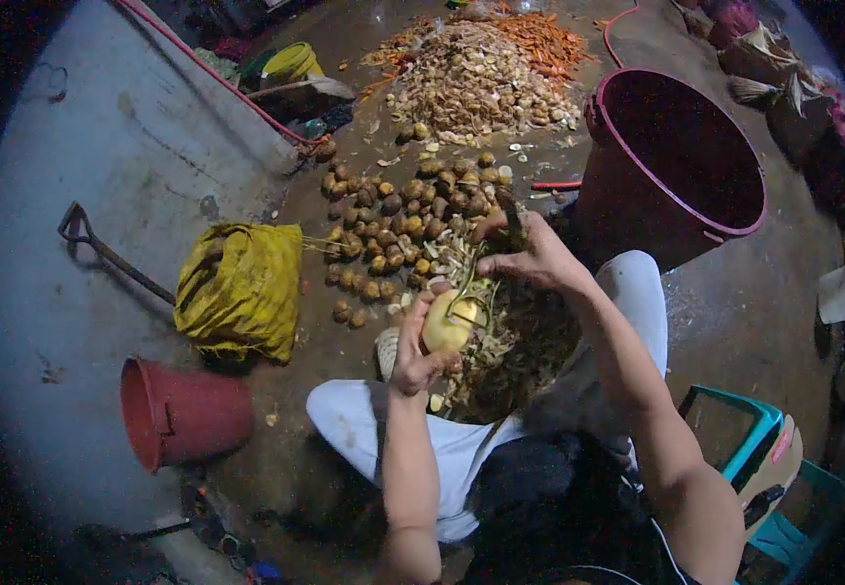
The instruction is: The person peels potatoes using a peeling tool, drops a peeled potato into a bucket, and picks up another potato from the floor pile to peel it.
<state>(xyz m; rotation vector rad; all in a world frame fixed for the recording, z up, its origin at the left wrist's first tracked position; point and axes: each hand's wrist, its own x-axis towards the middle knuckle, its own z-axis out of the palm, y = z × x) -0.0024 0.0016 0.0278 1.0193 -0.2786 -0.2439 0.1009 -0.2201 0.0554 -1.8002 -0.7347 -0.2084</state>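
My left hand [414, 353] is closed around a pale yellow, peeled potato [445, 327], holding it out over my lap. In my right hand [536, 255] is a peeler [465, 292]; its looped metal end reaches down to the potato's upper right side, and a dark handle end sticks up beyond the fingers. Strips of peel [491, 336] lie on the floor below and behind both hands. Just beyond them, many brown, unpeeled potatoes [383, 229] are spread over the floor.
A large maroon tub [617, 185] stands at right. Further back lies a heap of pale pieces [476, 83] beside orange pieces [544, 44]. To the left are a yellow sack [242, 292] and a red bucket [203, 414]. A teal plastic stool [759, 424] stands at lower right.
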